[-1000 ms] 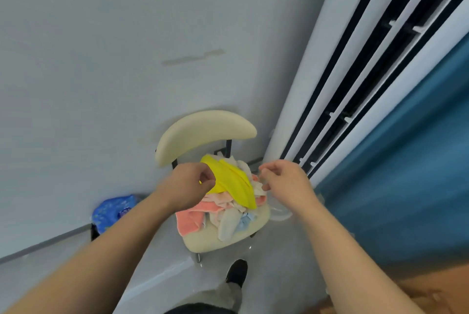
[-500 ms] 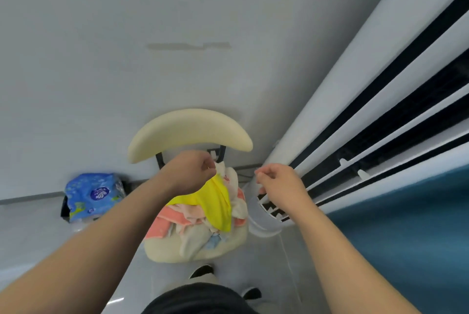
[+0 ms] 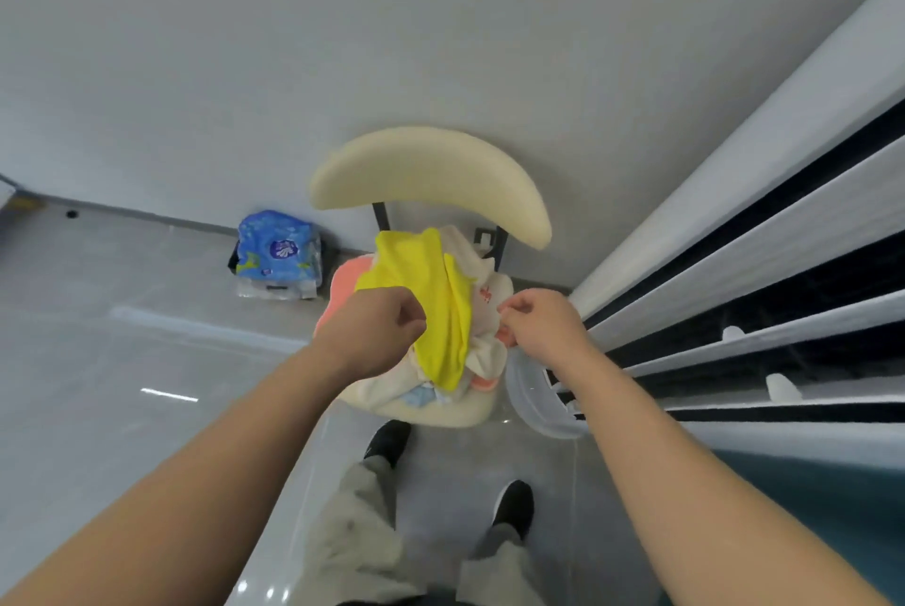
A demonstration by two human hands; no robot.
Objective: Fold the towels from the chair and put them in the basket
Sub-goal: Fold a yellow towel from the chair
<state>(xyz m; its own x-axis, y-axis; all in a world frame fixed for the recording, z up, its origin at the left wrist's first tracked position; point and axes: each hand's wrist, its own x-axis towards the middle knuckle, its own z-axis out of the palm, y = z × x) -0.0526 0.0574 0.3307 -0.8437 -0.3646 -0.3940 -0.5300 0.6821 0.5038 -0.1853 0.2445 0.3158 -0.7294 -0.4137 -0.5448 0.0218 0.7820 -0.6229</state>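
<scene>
The left hand [image 3: 374, 329] is clenched round a bunched edge of the bright yellow cloth towel [image 3: 440, 307], holding it lifted so that it hangs free of the heap and can be opened out for folding. From the fist the towel drapes down over the pile of pink, white and pale blue towels [image 3: 485, 355], which lies on the seat of the cream padded chair with a curved backrest [image 3: 426, 174].

The right hand [image 3: 541, 326] hovers just right of the yellow towel, thumb and fingers curled together. I cannot tell whether they pinch any cloth (my guess is that it is after a second corner).

The translucent white plastic basket [image 3: 531, 402] stands on the floor just right of the seat, close enough that a folded towel needs only a short carry. A blue plastic-wrapped pack [image 3: 276, 253] sits by the far wall, left of the chair.
</scene>
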